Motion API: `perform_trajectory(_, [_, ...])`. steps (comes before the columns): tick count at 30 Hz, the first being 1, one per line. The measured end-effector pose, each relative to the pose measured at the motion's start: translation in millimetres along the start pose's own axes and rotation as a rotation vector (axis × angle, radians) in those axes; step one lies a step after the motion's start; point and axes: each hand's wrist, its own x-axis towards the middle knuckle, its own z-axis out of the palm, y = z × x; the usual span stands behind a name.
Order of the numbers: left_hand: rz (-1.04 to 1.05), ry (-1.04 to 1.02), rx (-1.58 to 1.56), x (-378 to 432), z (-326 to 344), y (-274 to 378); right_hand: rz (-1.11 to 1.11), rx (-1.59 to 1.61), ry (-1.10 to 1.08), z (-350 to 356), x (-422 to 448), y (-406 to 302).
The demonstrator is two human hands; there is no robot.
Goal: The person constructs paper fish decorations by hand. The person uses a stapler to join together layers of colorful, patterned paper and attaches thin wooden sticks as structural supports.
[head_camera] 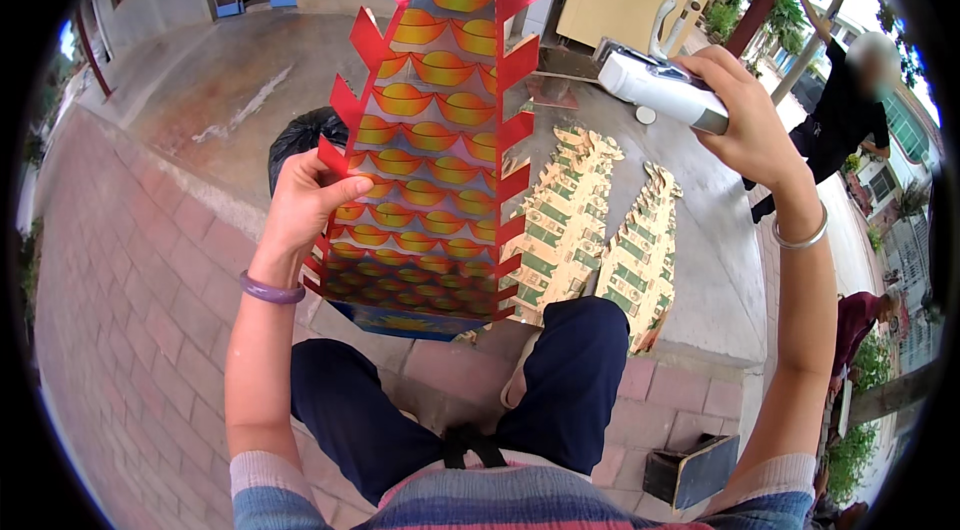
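A tall tapering panel point(435, 132), printed with red and yellow ingot shapes and edged with red flaps, stands before me. My left hand point(319, 188) pinches its left edge at a red flap point(332, 157) between thumb and fingers. Raised at the right, my right hand point(739, 109) grips a white and grey stapler-like hand tool point(660, 87), apart from the panel. The tool's metal end points to the left. Two flat pieces with jagged edges point(559, 230) and green-and-cream print, the second point(637, 260) beside the first, lie on the concrete right of the panel.
A black plastic bag point(307, 136) is behind my left hand. A dark box point(690, 471) rests on the paving at lower right. A step edge point(720, 353) runs past my knees. Two other people, one in black point(836, 109) and one in dark red point(855, 323), are at the right.
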Motion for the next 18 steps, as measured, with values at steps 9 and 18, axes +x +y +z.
perform_trajectory(9, [0.008,-0.008,0.016,6,-6,23,-0.102,0.111,-0.178,42,-17,-18])
perform_trajectory(18, [0.03,-0.001,0.068,5,-9,18,-0.163,0.07,-0.134,47,-15,-29])
